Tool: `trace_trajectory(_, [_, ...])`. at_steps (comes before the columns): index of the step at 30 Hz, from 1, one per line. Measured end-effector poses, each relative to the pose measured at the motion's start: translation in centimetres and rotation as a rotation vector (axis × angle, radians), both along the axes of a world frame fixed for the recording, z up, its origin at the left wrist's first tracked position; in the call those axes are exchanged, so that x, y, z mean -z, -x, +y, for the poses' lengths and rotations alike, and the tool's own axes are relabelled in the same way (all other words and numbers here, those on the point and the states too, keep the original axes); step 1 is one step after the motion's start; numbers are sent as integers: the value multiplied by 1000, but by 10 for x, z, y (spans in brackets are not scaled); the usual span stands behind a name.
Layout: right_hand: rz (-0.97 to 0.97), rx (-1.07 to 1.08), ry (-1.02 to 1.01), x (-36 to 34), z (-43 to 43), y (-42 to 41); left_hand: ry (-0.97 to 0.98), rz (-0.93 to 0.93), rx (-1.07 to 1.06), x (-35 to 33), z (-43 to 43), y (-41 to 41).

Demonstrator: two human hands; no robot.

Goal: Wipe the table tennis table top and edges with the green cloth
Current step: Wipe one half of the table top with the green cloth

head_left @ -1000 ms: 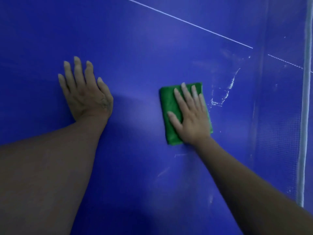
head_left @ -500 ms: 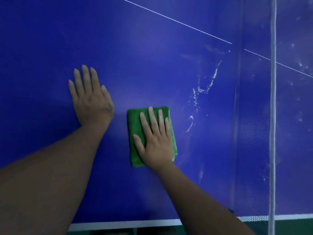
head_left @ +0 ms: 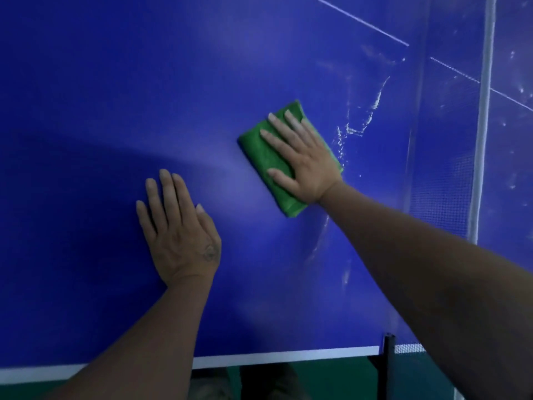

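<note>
- Green cloth, folded, lies flat on the blue desk, near the net.
- Right grip presses it, fingers straight and spread.
- Left grip rests flat on the desk, nearer, holding nothing.
- Wet streaks glisten just right of the cloth.

The folded green cloth lies flat on the blue table top, near its net.

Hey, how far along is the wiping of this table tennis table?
Looks done: the table top around the left hand shows no streaks. In hand: the right hand presses flat on the folded green cloth. To do: white smears beside the cloth toward the net, and the near white edge.
</note>
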State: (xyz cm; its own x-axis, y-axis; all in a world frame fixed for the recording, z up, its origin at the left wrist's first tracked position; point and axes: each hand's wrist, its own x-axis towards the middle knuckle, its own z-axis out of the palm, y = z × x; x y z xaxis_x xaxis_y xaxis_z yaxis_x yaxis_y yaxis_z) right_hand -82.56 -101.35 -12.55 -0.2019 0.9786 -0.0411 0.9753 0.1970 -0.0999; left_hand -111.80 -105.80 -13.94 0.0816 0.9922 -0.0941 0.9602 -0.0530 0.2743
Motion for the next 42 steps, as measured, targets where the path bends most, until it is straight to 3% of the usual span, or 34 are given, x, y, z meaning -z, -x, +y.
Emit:
trace_trajectory(4, [11,180,-40,-1,-19,28,-6,-1,-5,0,0,1])
trace_trajectory(7, [85,307,-30,1,-81,74,-6,2,-6,-3,-1,0])
trace_trajectory(12, [187,70,83,1,-203,84,-45,-4,-15,0,-1,0])
trace_trajectory(16, [146,-112,107,1,-183,25,-66,2,-8,0,-3,-2])
trace_trajectory(22, [50,-57,20,3,-92,-41,-125,36,-4,0,-7,-3])
trace_trajectory(25, [2,-15,-17,0,-79,-36,-147,40,6,0,-7,-3])
trace_trajectory(28, [24,102,6,-5,-110,7,-140,48,9,-3,-13,-5])
trace_trajectory(32, [137,-14,32,-3,-215,55,-86,49,-88,-9,-51,-29])
trace_trajectory(36, [197,-47,88,3,-312,41,-90,27,-102,-7,-94,-48])
trace_trajectory(42, [185,-333,139,3,-267,-38,-142,39,-114,3,-94,-51])
